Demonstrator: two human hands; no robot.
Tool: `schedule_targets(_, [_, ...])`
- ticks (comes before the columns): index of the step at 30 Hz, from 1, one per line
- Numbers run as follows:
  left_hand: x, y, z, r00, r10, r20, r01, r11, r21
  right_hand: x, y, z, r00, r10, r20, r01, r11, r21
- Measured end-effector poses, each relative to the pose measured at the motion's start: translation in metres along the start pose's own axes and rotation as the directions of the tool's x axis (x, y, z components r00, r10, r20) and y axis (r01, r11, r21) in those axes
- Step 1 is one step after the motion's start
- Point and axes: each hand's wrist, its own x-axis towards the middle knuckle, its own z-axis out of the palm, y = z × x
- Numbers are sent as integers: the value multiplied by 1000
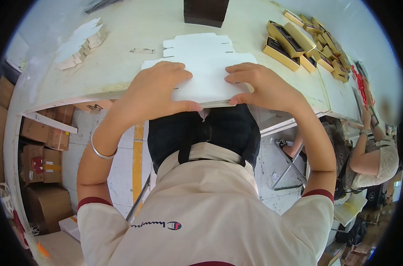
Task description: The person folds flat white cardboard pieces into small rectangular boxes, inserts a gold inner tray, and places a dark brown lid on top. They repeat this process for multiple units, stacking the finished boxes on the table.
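Observation:
A stack of flat white cardboard box blanks point(206, 75) with notched, stepped edges lies at the near edge of the table, its front slightly overhanging. My left hand point(159, 91) grips its left side, fingers bent over the top and thumb at the near edge. On the opposite side my right hand point(266, 86) holds it the same way, its thumb also against the front edge. The sheets under the top one show only as thin edges at the front.
Another pile of white blanks point(81, 44) stands at the table's far left. A dark brown block-shaped stack point(206, 12) is at the back. Gold boxes point(283, 42), some with dark inserts, crowd the right. Brown cartons point(44, 162) sit under the table; a co-worker point(374, 157) is at far right.

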Motion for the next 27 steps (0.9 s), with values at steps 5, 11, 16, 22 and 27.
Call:
schedule_targets(5, [14, 4, -12, 993, 13, 115, 9, 982, -189, 7, 12, -3, 996, -90, 20, 89, 996, 24])
schedule_targets(11, [26, 0, -3, 997, -80, 8, 79, 964, -254, 22, 8, 14, 962, 115, -247, -90, 990, 109])
schedule_targets(16, [28, -7, 28, 959, -20, -283, 5, 999, -54, 21, 16, 38, 853, -268, -448, 161, 951, -264])
schedule_targets(22, [24, -13, 23, 986, 65, -155, -93, 979, -182, 22, 15, 34, 871, -417, -260, 316, 881, -353])
schedule_targets(27, [27, -5, 12, 992, 92, -87, -102, 986, -128, 28, 15, 34, 873, -458, -167, 330, 807, -489])
